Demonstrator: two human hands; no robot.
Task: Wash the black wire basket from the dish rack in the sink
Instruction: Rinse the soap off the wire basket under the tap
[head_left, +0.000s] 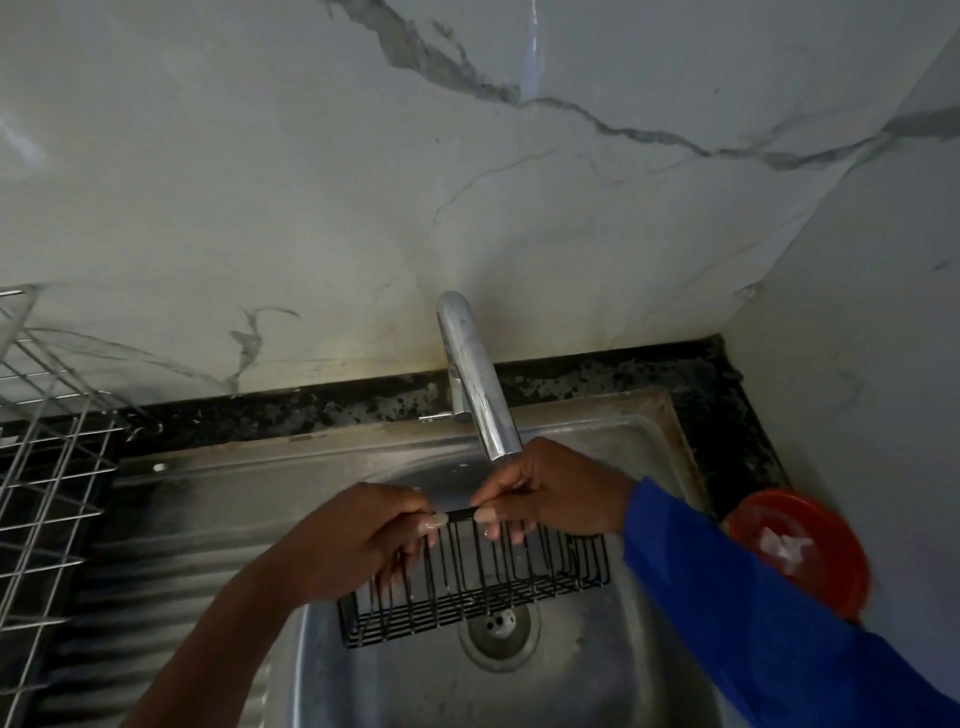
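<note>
Hands: left hand (363, 535) grips the top rail of the basket (493, 587), fingers curled down among its wires; right hand (550, 493) pinches the same rail just beside it, thumbs nearly meeting.
Basket: black wire, tilted with its open side toward the person, held over the sink (395, 680) bowl, its lower edge above the drain (498, 626).
Sleeve: blue (727, 597), on the right arm; left forearm bare.
Tap: chrome spout (475, 374) reaching over the bowl, its end just behind the right hand; whether water runs cannot be told.
Sink surface: dull steel, ribbed draining board (182, 545) to the left.
Rack: silver wire dish rack (47, 441) at the left edge.
Counter: dark speckled stone strip (311, 410) behind the sink.
Bowl: orange-red (810, 545), at the right of the sink, something white inside.
Walls: pale marble with grey veins (311, 182), meeting in a corner on the right, stained yellowish near the tap base.
</note>
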